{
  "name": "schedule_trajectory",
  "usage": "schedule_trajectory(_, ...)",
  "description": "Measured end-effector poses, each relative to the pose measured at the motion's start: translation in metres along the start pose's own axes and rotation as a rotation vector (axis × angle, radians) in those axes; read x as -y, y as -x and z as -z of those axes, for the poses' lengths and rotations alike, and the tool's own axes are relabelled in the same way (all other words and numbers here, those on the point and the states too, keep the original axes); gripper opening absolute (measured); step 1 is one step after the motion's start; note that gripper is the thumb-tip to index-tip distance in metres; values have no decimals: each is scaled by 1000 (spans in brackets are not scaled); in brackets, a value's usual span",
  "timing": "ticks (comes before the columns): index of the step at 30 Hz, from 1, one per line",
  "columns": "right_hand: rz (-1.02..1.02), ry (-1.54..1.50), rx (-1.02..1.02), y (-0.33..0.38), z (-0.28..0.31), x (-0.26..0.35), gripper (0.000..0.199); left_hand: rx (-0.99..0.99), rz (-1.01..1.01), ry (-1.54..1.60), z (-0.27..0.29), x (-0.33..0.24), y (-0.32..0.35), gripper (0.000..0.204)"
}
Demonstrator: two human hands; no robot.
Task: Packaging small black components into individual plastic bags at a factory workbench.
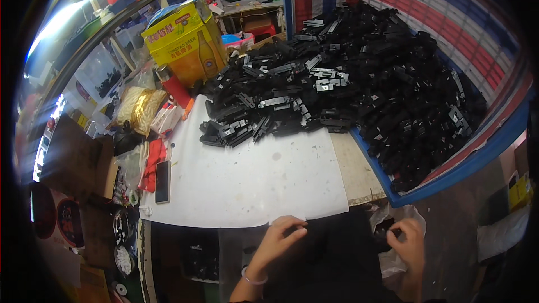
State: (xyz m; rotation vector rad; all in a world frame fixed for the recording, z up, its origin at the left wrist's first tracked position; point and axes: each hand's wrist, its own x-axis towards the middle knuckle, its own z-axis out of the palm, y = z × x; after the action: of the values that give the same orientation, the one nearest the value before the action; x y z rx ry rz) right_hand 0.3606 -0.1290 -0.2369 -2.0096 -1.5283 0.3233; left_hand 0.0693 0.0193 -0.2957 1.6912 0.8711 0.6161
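Note:
My left hand (283, 237), with a pale bracelet (254, 278) on its wrist, is at the front edge of the white-covered table (269, 182). Its fingers are curled in and the thumb lies close to them; anything between them is too small to make out. To the right, my right hand (410, 240) is bent beside a clear plastic bag (418, 217) with dark contents. Its thumb and fingers are drawn together, and what they hold, if anything, cannot be made out. A large heap of black plastic parts with metal pieces (314, 87) covers the far table.
The heap spreads right into a blue-framed bin (415, 193) with striped sheeting (443, 19). On the left lie a phone (163, 182), red cloth (152, 165), a red cylinder (175, 87) and a yellow carton (182, 42). Shelves (120, 11) with clutter stand behind.

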Motion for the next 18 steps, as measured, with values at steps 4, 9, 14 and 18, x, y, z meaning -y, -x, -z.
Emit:
schedule_trajectory(4,-384,383,455,39,3,-64,31,-47,-133,-151,5,3,-43,21)
schedule_trajectory(9,-291,220,502,38,-30,-65,48,-257,-333,-609,6,30,-153,31)
schedule_trajectory(14,-108,276,525,20,-47,-38,45,-640,-427,-1199,13,49,-252,26)
schedule_trajectory(18,6,289,462,16,-54,-28,42,-659,-564,-1410,13,76,-286,24)
